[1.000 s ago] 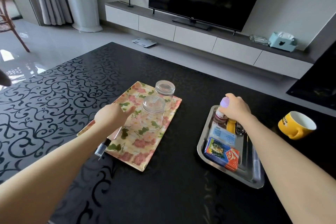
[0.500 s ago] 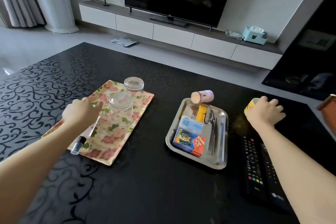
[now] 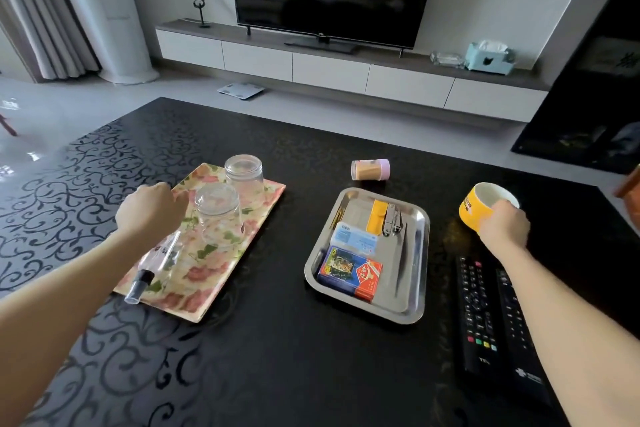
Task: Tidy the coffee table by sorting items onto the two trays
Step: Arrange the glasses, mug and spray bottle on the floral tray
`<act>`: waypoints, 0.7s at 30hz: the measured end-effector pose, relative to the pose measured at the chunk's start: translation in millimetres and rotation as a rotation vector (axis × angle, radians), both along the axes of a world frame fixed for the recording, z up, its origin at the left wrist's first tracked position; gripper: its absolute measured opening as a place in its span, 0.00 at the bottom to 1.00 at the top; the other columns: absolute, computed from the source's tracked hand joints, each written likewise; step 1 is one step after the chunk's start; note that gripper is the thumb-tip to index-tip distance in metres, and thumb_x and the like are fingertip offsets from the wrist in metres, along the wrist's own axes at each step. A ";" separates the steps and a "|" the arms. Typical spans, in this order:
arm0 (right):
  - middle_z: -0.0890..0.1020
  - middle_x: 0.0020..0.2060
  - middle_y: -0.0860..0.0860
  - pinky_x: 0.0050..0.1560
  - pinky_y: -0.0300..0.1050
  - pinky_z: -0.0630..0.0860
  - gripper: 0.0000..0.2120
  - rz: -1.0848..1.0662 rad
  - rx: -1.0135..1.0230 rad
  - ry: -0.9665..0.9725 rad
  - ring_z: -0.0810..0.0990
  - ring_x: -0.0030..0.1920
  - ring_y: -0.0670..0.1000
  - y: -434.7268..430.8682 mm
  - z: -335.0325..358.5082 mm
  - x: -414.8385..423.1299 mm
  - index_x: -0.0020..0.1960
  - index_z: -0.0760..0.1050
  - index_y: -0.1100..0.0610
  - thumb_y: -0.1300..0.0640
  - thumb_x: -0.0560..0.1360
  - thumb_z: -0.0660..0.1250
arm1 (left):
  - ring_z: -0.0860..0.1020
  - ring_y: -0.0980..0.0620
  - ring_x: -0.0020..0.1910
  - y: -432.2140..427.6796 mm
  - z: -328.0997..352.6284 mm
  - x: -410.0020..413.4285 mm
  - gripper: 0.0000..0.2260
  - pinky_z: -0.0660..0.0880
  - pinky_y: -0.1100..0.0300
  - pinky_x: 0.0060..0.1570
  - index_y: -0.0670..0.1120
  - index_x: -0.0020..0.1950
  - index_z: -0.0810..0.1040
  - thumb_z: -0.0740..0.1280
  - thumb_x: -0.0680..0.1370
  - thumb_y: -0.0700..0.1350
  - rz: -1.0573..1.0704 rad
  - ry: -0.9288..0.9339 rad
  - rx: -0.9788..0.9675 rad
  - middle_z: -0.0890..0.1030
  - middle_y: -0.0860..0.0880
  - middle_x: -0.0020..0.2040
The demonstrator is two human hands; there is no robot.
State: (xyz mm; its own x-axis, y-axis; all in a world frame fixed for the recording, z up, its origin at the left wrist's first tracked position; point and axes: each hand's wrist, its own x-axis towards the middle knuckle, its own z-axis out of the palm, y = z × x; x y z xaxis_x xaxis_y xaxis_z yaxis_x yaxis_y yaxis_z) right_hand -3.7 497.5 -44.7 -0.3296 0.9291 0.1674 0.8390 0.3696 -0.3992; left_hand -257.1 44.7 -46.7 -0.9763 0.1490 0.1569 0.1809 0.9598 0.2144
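The black table (image 3: 277,340) fills the lower frame, its corners cut off. The flowered tray (image 3: 221,274) sits left of middle, the metal tray (image 3: 414,288) right of middle. The right hand (image 3: 504,230) wraps around the yellow mug (image 3: 476,208) at the right. The left hand (image 3: 149,210) is curled over the clear bottle (image 3: 159,260) on the flowered tray; I cannot tell if it grips. A small pink tube (image 3: 370,170) lies above the metal tray.

Two trays are sitting side by side on the table (image 3: 277,357): the left tray (image 3: 211,291) is carrying two upturned glasses (image 3: 217,215) and a bottle (image 3: 156,262) lying flat; the right tray (image 3: 414,302) is holding a card box (image 3: 349,270). Behind it a small jar (image 3: 370,170) is lying; to its right are sitting a mug (image 3: 479,204) and, nearer, remotes (image 3: 485,322).
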 end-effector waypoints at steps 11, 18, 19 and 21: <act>0.83 0.51 0.57 0.49 0.44 0.74 0.12 0.565 0.084 0.268 0.80 0.47 0.55 -101.5 77.3 -38.6 0.59 0.77 0.58 0.59 0.76 0.64 | 0.75 0.44 0.47 48.6 72.1 39.0 0.12 0.70 0.53 0.47 0.44 0.48 0.79 0.65 0.76 0.52 -0.261 0.289 0.349 0.79 0.44 0.47; 0.82 0.48 0.57 0.34 0.38 0.77 0.11 0.825 -0.405 0.577 0.81 0.43 0.51 -214.3 116.2 -71.8 0.60 0.73 0.59 0.61 0.78 0.63 | 0.77 0.55 0.55 37.4 112.3 74.0 0.22 0.76 0.56 0.56 0.53 0.62 0.74 0.65 0.72 0.61 -0.485 -0.476 0.909 0.79 0.53 0.55; 0.82 0.46 0.57 0.31 0.38 0.77 0.10 0.792 -0.546 0.647 0.82 0.40 0.50 -231.8 117.0 -76.9 0.59 0.72 0.59 0.61 0.78 0.63 | 0.77 0.53 0.56 30.5 113.7 77.1 0.26 0.76 0.53 0.57 0.53 0.65 0.71 0.65 0.70 0.63 -0.498 -0.560 0.925 0.78 0.51 0.57; 0.81 0.43 0.58 0.29 0.39 0.77 0.10 0.730 -0.784 0.748 0.81 0.36 0.49 -265.8 113.5 -88.2 0.59 0.71 0.62 0.62 0.78 0.63 | 0.78 0.50 0.57 15.7 114.9 82.1 0.33 0.77 0.50 0.55 0.54 0.68 0.67 0.67 0.65 0.64 -0.486 -0.636 0.969 0.77 0.49 0.58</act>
State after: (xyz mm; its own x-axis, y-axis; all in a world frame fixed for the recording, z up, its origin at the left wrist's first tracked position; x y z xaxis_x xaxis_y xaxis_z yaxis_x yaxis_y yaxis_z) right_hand -91.8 231.8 68.7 -0.8596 0.5103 0.0281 0.0270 0.1002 -0.9946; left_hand -174.9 60.5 68.2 -0.7960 0.6007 -0.0745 0.0770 0.2225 0.9719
